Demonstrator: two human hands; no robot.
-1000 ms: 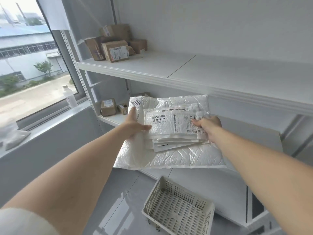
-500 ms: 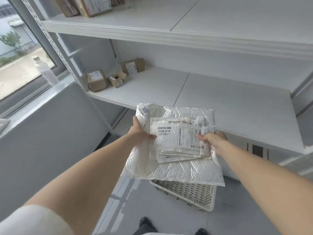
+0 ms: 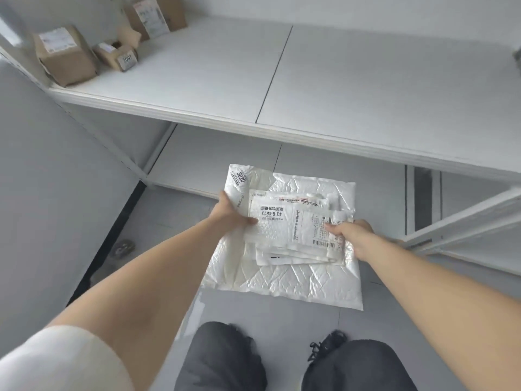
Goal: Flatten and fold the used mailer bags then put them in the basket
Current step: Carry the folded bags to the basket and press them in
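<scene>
I hold a stack of flattened white mailer bags in both hands, low over the grey floor. The bottom one is a large quilted bubble mailer. On it lie several smaller folded mailers with printed shipping labels. My left hand grips the stack's left edge, thumb on top. My right hand pinches the right edge at the labels. The basket is hidden, covered by the stack.
A white shelf runs across above the stack, its front edge close to my hands. Brown cardboard boxes stand at its far left. A grey wall panel is on the left. My knees and a black shoe are below.
The stack has come down from shelf height toward the floor, and my view has tilted down. The basket, seen under the stack before, is now covered by it.
</scene>
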